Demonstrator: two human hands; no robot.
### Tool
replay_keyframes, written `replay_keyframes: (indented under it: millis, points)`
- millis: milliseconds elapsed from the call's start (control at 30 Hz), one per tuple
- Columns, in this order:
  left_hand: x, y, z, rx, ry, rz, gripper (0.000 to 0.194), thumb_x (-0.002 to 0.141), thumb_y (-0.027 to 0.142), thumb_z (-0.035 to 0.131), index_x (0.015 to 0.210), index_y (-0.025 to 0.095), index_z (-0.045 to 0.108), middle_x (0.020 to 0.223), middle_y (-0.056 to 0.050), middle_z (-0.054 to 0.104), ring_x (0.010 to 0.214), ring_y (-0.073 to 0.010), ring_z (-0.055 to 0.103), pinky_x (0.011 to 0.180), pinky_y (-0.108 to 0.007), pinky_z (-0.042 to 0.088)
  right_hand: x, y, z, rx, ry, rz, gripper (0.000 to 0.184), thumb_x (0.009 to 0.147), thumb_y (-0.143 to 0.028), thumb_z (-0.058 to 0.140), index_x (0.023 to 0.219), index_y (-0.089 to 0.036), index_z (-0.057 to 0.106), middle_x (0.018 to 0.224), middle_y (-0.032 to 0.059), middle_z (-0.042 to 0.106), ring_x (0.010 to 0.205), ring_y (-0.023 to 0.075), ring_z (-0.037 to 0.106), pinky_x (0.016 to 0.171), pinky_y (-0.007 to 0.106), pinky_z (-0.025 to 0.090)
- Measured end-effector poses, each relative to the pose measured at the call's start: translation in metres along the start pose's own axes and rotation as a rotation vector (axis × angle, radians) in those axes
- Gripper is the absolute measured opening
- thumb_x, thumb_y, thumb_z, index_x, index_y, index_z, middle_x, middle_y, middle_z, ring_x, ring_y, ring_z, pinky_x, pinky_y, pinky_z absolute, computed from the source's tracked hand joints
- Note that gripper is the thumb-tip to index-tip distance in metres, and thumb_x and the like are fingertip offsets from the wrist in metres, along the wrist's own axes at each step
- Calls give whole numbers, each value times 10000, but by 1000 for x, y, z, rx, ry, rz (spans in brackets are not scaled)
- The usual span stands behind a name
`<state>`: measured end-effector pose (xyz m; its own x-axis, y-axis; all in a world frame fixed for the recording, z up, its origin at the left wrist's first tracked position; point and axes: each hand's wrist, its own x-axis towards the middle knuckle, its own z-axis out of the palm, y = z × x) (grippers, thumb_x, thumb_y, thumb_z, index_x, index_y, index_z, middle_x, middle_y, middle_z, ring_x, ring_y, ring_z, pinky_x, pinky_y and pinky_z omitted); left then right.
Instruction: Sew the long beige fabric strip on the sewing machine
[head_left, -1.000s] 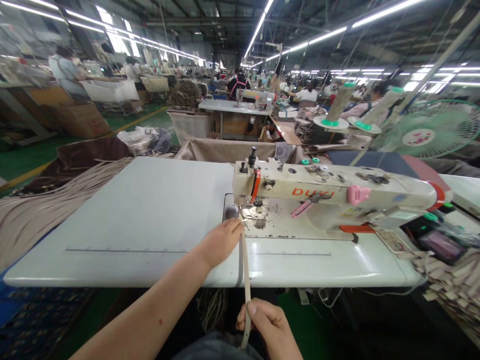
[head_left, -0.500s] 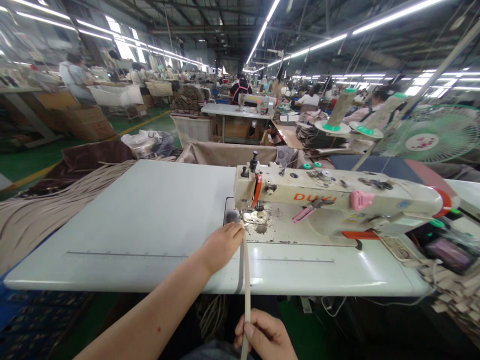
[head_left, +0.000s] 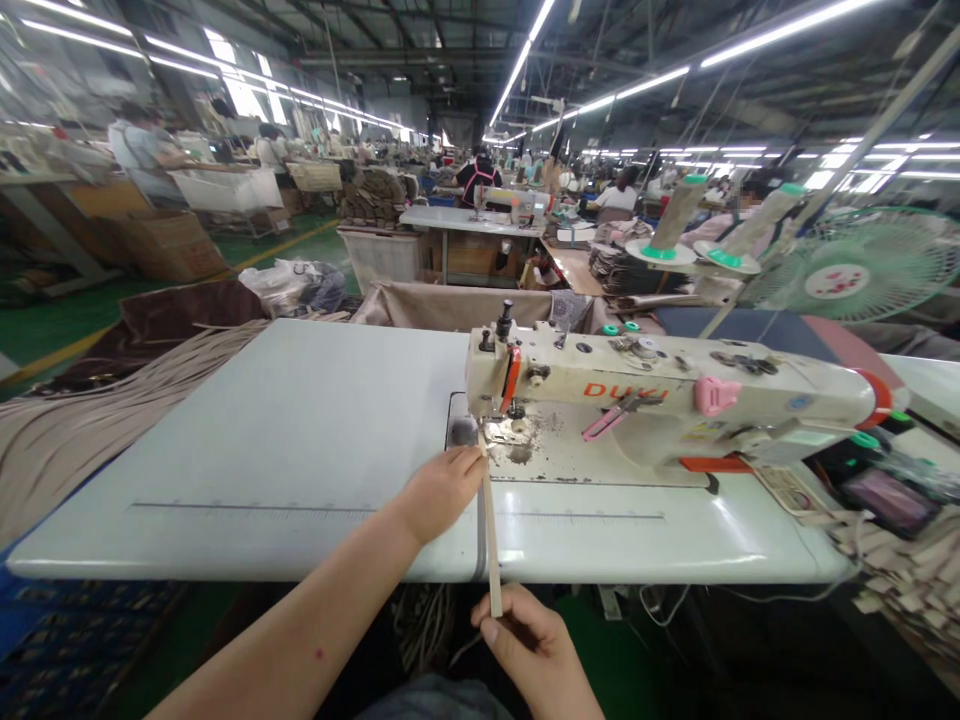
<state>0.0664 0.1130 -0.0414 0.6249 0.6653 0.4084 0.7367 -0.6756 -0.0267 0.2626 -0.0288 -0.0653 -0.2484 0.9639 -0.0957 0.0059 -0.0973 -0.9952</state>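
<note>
A narrow beige strap (head_left: 490, 535) runs from the needle of a cream sewing machine (head_left: 660, 400) toward me, over the front edge of the white table (head_left: 300, 440). My left hand (head_left: 442, 490) rests on the table with closed fingers pinching the strap just in front of the presser foot. Below the table edge, my right hand (head_left: 529, 640) pinches the strap's near end between thumb and fingers. The strap's tail barely reaches past that hand.
A heap of beige straps (head_left: 82, 420) lies at the table's left. More cut pieces (head_left: 907, 580) pile up at the right. Thread cones (head_left: 675, 220) and a green fan (head_left: 855, 265) stand behind the machine. Other people work at tables farther back.
The strap has fed toward the needle, so its near end has risen up to my right hand. My right hand has moved up closer to the table edge. My left hand has barely moved.
</note>
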Motion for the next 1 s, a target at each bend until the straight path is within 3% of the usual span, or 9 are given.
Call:
replay_keyframes:
  millis: [167, 400, 1000]
  points:
    - [1, 1, -3, -21, -24, -24, 136, 1025, 129, 502, 1112, 143, 607, 1171, -112, 652, 1147, -250, 640, 1031, -380, 554, 1, -6, 5, 207, -2, 150, 379, 868, -570, 758, 936, -198, 783, 738, 43, 717, 707, 191, 628, 686, 294, 503]
    - [0, 0, -1, -10, 10, -18, 120, 1030, 148, 508, 1080, 143, 617, 1171, -123, 655, 1140, -252, 644, 1012, -391, 564, -7, -22, 5, 189, -18, 158, 433, 913, -575, 704, 796, -169, 796, 706, 56, 721, 669, 174, 623, 666, 277, 513]
    - [0, -1, 0, 43, -3, 29, 115, 1025, 137, 520, 1067, 126, 626, 1121, -111, 660, 1154, -256, 626, 1060, -389, 532, -13, -16, 2, 159, -62, 137, 423, 935, -547, 686, 775, -172, 798, 720, 53, 701, 697, 181, 634, 686, 281, 487]
